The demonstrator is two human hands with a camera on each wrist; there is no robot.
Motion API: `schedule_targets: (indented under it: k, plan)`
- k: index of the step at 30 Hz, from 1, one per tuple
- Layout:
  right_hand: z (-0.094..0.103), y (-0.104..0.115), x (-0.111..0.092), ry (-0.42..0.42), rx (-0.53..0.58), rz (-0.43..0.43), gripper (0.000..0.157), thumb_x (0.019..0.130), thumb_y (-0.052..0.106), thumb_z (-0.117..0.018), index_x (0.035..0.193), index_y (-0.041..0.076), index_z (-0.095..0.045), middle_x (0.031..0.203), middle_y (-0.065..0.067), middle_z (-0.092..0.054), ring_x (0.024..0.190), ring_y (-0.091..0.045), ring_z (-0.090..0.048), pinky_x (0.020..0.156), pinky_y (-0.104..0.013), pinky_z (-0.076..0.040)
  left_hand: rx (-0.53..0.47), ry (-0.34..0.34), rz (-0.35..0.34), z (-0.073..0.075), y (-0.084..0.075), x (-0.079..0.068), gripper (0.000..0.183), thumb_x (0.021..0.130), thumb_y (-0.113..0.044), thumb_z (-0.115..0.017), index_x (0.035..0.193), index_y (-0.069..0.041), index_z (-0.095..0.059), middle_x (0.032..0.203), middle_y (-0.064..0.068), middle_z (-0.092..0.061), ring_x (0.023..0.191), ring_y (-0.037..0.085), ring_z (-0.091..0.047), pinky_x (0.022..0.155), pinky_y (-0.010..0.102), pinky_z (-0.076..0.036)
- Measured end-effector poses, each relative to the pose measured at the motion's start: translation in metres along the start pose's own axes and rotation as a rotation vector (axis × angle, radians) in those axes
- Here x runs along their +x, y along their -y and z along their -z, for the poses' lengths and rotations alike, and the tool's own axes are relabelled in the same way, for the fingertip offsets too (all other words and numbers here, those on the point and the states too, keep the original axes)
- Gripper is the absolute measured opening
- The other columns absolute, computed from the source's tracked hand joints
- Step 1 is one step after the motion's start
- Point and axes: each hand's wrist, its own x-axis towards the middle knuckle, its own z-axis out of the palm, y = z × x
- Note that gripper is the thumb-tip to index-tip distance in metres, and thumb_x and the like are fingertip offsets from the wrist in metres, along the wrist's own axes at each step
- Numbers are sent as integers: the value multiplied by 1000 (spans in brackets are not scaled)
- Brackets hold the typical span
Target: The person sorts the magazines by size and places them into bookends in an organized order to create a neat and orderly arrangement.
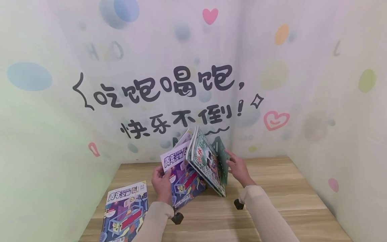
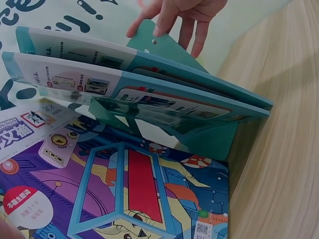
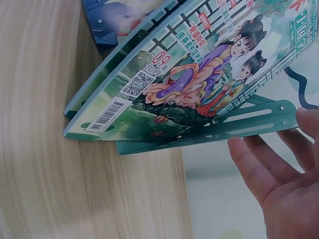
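My left hand [image 1: 161, 183] pinches the left edge of a purple-and-blue magazine [image 1: 184, 176], thumb on its front cover. The magazine stands tilted, its lower edge near the table. Between the hands, two green-covered magazines [image 1: 208, 161] lean together, standing on edge; the right wrist view shows two drawn figures on one cover [image 3: 199, 84]. A green bookend [image 1: 223, 161] stands to their right. My right hand [image 1: 240, 168] pinches its upper outer edge, with the thumb on one face and fingers [image 3: 264, 169] on the other. More of the green bookend [image 2: 214, 139] shows behind the purple magazine.
Another purple-and-blue magazine [image 1: 125, 211] lies face up at the left of the wooden table [image 1: 217, 218]. Behind the table rises a pale wall [image 1: 169, 47] with dark lettering and coloured shapes. Black pieces [image 1: 177, 218] show under the wrists.
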Motion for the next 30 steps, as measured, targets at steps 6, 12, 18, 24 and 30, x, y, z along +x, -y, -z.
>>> schedule_targets:
  k: [6, 12, 18, 24, 30]
  plan:
    - [0, 1, 0, -3, -3, -6, 48, 102, 7, -48, 148, 21, -44, 138, -27, -49, 120, -44, -52, 78, -47, -57, 72, -33, -24, 1, 1, -2, 19, 88, 0, -67, 107, 1, -65, 101, 14, -67, 84, 19, -58, 67, 22, -53]
    - [0, 1, 0, -3, -3, -2, 48, 102, 7, -48, 147, 21, -44, 138, -27, -49, 120, -45, -52, 78, -47, -57, 91, -64, -27, 2, -1, -4, 18, 86, -1, -70, 104, 0, -68, 92, 11, -63, 77, 17, -51, 59, 19, -46]
    - [-1, 0, 0, -7, -3, 15, 48, 101, 6, -48, 147, 21, -44, 138, -27, -49, 120, -44, -52, 77, -46, -57, 132, -78, -2, 4, -2, -4, 19, 85, -8, -73, 103, -3, -72, 92, 7, -63, 73, 16, -45, 54, 19, -41]
    - [0, 0, 0, -7, 1, 20, 48, 101, 6, -48, 147, 20, -44, 139, -27, -49, 120, -45, -52, 78, -47, -57, 154, -74, 7, 7, 0, -3, 21, 84, -12, -76, 104, -4, -73, 100, 8, -68, 72, 16, -46, 52, 18, -42]
    - [0, 1, -1, -5, 0, 25, 48, 101, 6, -48, 147, 19, -44, 141, -26, -46, 121, -45, -52, 77, -47, -57, 148, -57, 14, 11, 4, 0, 23, 81, -11, -79, 102, -4, -74, 97, 7, -68, 70, 14, -48, 52, 18, -45]
